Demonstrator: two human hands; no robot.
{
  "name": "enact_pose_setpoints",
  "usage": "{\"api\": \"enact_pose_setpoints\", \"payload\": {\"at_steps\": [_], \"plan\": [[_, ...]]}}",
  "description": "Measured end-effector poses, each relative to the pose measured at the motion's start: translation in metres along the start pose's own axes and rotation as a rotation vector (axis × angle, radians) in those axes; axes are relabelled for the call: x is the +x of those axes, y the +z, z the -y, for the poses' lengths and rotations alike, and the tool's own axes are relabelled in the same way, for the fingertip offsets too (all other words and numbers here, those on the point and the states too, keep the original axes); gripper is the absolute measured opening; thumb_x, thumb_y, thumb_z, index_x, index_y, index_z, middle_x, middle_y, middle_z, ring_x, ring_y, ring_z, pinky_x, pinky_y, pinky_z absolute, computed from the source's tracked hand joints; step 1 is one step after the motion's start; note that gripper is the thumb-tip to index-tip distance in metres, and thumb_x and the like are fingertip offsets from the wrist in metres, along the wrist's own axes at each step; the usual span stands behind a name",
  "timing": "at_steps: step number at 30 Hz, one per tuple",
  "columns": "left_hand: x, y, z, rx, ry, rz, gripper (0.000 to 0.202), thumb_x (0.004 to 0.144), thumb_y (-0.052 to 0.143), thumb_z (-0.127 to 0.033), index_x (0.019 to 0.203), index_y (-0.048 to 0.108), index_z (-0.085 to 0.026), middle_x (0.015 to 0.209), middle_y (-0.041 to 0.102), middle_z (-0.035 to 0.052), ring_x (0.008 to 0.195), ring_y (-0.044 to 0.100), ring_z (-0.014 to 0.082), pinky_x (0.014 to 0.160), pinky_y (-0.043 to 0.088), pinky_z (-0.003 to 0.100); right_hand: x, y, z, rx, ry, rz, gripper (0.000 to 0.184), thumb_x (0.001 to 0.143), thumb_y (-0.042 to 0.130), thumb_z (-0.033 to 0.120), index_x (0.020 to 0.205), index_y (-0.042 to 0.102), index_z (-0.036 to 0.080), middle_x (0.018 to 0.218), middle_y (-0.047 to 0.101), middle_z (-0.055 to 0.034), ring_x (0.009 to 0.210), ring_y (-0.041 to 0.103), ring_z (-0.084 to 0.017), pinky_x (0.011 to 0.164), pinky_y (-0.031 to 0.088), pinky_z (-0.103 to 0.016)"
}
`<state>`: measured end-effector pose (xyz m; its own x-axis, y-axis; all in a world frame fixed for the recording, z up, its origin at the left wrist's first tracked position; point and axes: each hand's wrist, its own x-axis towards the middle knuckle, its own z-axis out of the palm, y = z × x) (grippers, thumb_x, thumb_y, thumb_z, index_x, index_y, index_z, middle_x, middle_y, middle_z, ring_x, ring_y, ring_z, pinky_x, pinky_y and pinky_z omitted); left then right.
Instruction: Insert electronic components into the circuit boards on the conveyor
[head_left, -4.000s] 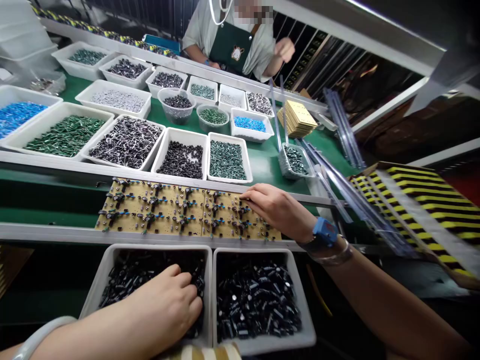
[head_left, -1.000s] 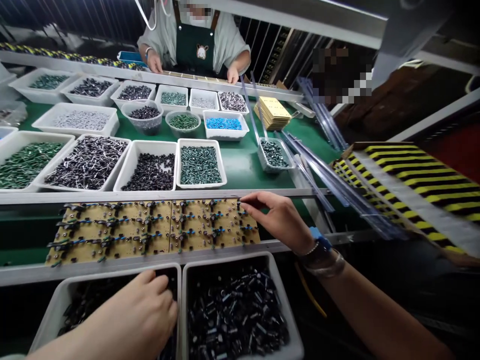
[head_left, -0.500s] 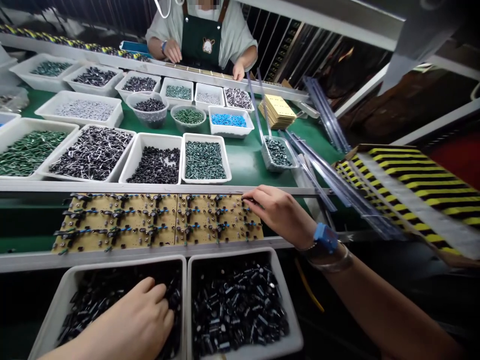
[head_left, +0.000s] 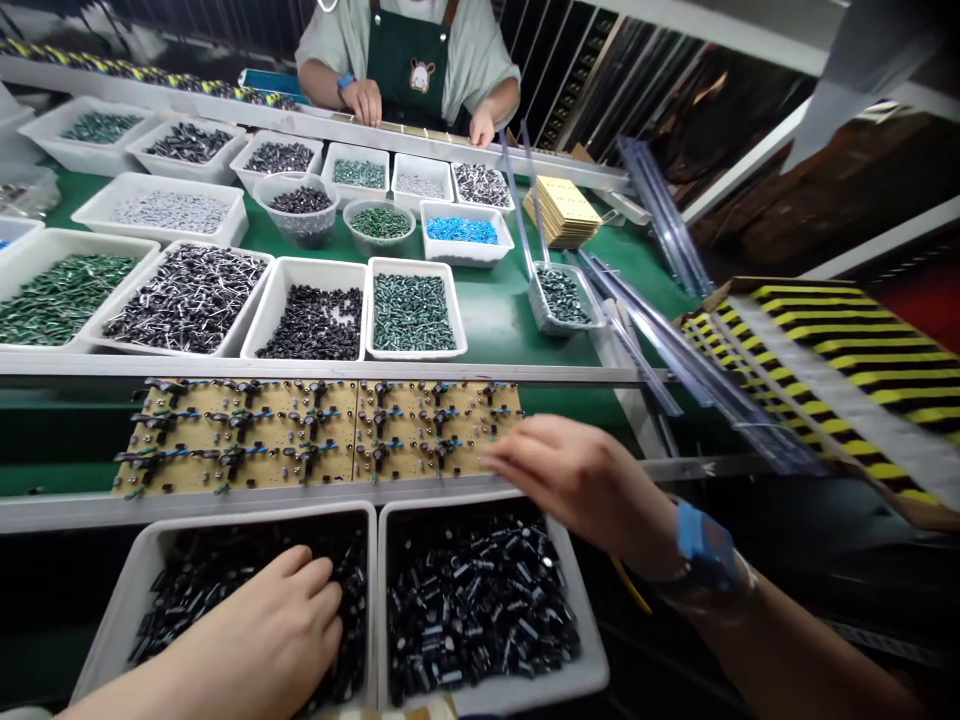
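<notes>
- Head view, the board: a tan perforated circuit board (head_left: pixel 431 462) lies crosswise below a metal rail (head_left: pixel 322 368), its long axis running left to right, with black components and blue wires set in rows.
- Right hand (head_left: pixel 585 490): nearer the board, blurred, fingers loosely together at its lower right corner; whether it holds anything cannot be told.
- Left hand (head_left: pixel 262 625): farther off, fingers curled down among black capacitors (head_left: pixel 187 600) in a white bin (head_left: pixel 150 560); any grip is hidden.
- Beyond the rail: white trays of components (head_left: pixel 416 352) sit on a green belt (head_left: pixel 495 320), with a co-worker's hand (head_left: pixel 362 100) at the far edge.
</notes>
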<state>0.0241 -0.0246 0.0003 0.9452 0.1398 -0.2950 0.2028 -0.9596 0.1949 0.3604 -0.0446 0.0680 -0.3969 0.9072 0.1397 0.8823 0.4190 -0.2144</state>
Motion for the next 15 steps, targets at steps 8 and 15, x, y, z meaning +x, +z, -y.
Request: {"api": "enact_pose_setpoints", "payload": {"at_steps": [8,15], "plan": [[0.002,-0.043,0.013,-0.140,0.002,-0.083,0.012,0.086,0.069,-0.018,0.096,0.073,-0.024,0.090,0.073,0.0059,0.080,0.064,0.0239,0.085,0.047,0.035,-0.037,0.038,0.046,-0.095,-0.088,0.320,0.009,0.093,0.072,0.023,0.088,0.065,0.019,0.083,0.065,-0.0023,0.074,0.059,-0.020,0.058,0.037,-0.032],[0.070,-0.105,0.057,-0.396,-0.024,-0.584,0.016,0.103,0.053,-0.017,0.103,0.069,-0.020,0.091,0.073,0.0019,0.086,0.065,0.0175,0.079,0.047,0.027,-0.040,0.060,0.054,0.030,-0.119,0.208,0.009,0.098,0.060,0.023,0.091,0.064,0.019,0.082,0.065,-0.0023,0.072,0.057,-0.019,0.058,0.041,-0.030]]}}
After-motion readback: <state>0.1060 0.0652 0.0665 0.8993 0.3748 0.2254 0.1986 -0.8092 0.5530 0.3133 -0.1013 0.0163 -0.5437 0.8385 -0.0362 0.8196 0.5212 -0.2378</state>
